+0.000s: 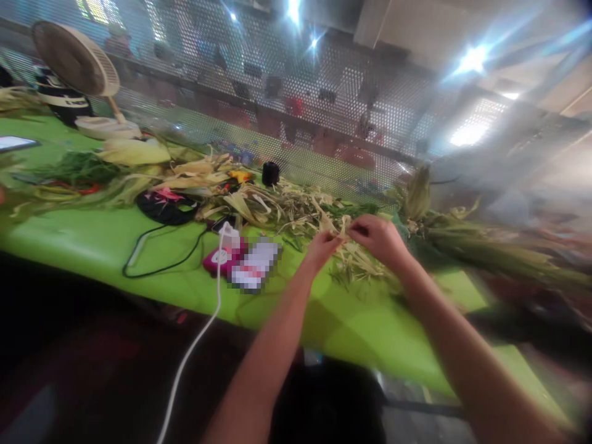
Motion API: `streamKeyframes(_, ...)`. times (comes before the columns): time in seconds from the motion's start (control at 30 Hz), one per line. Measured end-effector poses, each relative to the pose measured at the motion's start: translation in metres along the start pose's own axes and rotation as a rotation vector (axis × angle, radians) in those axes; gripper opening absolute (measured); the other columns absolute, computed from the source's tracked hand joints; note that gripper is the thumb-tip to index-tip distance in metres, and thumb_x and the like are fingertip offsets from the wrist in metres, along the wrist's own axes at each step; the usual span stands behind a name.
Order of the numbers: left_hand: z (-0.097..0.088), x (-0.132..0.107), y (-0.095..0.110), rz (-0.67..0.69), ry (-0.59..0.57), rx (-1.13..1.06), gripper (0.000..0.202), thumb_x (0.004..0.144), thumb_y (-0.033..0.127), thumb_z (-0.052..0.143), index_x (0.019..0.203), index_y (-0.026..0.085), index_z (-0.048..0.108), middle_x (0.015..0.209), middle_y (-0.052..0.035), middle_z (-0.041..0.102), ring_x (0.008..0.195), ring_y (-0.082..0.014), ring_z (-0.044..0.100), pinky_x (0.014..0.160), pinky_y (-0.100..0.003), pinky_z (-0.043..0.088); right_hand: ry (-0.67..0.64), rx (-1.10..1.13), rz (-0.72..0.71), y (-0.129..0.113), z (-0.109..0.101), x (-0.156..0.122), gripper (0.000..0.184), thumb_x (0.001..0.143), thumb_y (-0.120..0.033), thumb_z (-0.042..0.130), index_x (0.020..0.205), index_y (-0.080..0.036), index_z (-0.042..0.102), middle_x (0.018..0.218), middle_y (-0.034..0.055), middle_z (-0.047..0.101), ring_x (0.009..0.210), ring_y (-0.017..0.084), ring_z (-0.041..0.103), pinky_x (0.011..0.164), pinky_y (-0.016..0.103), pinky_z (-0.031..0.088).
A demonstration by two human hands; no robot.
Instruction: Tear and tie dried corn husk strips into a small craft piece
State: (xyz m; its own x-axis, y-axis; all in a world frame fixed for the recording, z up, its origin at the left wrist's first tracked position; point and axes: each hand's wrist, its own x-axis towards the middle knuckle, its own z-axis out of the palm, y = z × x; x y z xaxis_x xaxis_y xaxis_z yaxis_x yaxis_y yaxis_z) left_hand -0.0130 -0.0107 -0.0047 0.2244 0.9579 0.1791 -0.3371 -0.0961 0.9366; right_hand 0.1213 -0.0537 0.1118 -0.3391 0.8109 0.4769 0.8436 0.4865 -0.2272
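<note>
Both of my hands meet over the green-covered table (342, 320), fingertips close together. My left hand (325, 245) is closed in a pinch on a pale strip of dry corn husk (345, 224). From the other side my right hand (380, 239) pinches the same strip, thumb and forefinger pressed together. Its far fingers are hidden behind the hand. Beneath and behind both hands lies a loose pile of thin, shredded husk strips (361, 264). Fine detail between the fingertips is blurred.
A white cable (187, 351) runs off the table from a plug on a magenta power bank (222, 258), beside a pixelated phone (256, 265). Husks, a black pouch (166, 206) and a fan (69, 58) lie leftward. Long green husks (481, 250) extend right. Perforated mesh (259, 92) stands behind.
</note>
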Motion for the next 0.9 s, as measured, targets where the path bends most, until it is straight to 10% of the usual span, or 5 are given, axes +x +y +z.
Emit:
streamKeyframes(0.47,0.0,-0.002,0.0,0.029,-0.02,0.081,0.026,0.071,0.038,0.066,0.064,0.016,0.054,0.058,0.0042,0.042,0.056,-0.0078,0.034,0.053,-0.023,0.024,0.054,-0.475,-0.203,-0.005,0.006,-0.007,0.022,0.09,-0.021,0.046,0.078,-0.018,0.064,0.075,0.0049,0.06,0.057,0.013,0.042,0.054,0.029,0.024)
streamKeyframes(0.9,-0.001,-0.005,0.003,0.024,-0.013,0.068,0.023,0.066,0.035,0.071,0.066,0.014,0.06,0.059,0.0041,0.047,0.058,-0.0075,0.039,0.056,-0.021,0.029,0.023,-0.188,-0.172,-0.003,0.007,-0.017,0.017,0.095,-0.029,0.053,0.09,-0.021,0.067,0.088,0.0056,0.067,0.077,0.017,0.061,0.068,0.027,0.04)
